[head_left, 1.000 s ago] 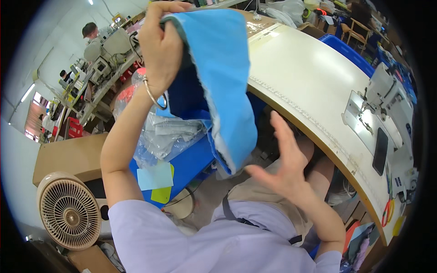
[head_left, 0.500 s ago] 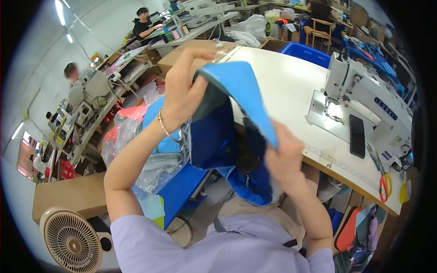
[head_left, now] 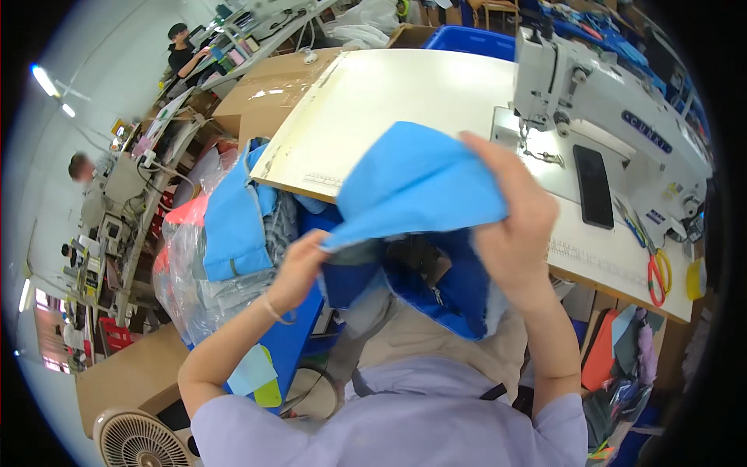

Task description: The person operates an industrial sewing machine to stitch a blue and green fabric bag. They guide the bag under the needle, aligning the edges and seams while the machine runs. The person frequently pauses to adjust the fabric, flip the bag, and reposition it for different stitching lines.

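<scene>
Blue fabric piece: likely light, limp, somewhat slick; hold by edges. Left hand pinches one corner, right hand clamps the opposite edge, grip partly hidden.

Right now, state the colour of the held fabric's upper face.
The held fabric has a light blue upper face, shown best in the head view.
</scene>
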Motion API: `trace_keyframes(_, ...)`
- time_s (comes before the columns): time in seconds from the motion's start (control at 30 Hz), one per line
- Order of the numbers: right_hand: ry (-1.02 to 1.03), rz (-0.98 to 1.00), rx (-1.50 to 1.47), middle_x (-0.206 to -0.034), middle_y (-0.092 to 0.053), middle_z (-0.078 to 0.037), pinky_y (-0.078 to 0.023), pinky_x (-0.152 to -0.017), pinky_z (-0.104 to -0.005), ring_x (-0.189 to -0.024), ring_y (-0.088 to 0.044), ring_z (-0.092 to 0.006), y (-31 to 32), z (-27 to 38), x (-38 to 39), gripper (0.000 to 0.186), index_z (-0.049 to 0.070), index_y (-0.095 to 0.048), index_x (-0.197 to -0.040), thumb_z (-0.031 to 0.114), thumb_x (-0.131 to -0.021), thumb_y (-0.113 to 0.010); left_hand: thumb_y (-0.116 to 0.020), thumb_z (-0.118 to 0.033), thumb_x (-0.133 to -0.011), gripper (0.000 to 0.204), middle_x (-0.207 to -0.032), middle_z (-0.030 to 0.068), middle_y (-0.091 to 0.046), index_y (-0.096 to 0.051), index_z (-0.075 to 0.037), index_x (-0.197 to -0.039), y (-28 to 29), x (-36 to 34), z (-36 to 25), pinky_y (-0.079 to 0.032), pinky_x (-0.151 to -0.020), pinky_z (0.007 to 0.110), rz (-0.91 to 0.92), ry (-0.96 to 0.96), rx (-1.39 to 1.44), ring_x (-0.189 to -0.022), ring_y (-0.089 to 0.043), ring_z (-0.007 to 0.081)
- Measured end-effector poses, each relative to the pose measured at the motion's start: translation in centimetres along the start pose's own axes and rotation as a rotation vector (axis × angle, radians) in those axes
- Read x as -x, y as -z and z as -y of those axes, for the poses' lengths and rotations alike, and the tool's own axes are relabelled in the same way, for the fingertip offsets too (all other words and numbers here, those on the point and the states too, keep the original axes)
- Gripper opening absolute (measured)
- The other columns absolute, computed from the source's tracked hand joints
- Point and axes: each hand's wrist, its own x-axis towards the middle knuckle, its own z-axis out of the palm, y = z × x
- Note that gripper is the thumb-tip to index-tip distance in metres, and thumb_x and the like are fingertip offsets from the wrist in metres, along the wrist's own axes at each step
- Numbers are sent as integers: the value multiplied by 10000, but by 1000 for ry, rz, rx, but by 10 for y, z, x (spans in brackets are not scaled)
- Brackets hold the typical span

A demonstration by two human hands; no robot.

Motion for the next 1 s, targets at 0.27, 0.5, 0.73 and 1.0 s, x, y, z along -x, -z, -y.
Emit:
trace_keyframes(0.27, -361, 791, -500, -723, -671, -257, -568, -680, -559, -711, -694, -462, -60, 25, 85, 421, -7, -612, -1239, 75, -827, -627, -559, -86, -922, 186, -846, 119, -713, -720, 4, -941, -6, -81, -250, -544, -701, 349, -451, -1016, -1292, -756, -695, 193)
trace_keyframes(0.5, -1402, 525, -1287, -1060, -751, -23, -535, -750, -335, -887, -682, -139, -62, 8, 110, 336, 14, -676, -1282, 100, -959, -702, -626, -175, -776, 121, -758, 101, -678, -666, -85, -847, -191, -322, -177, -537, -688, 465, 493, -1684, -1496, -716, -670, 343)
trace_keyframes(0.73, -1750, -2, -1360, -1096, -704, -4, -506, -774, -271, -953, -640, -97, -36, -27, 132, 319, 21, -684, -1229, 211, -973, -700, -721, -56, -779, 78, -899, 121, -664, -664, -35, -829, -195, -257, -110, -561, -748, 434, 682, -1176, -1109, -791, -658, 320)
trace_keyframes(1.0, -1391, 322, -854, -980, -763, -106, -555, -751, -322, -860, -707, -150, -29, -19, 163, 403, -46, -713, -1143, 318, -971, -742, -701, -289, -917, 714, -1618, 134, -409, -443, -98, -1555, -197, -228, -41, -260, -1224, 648, 797, -893, -1148, -1510, -364, 373)
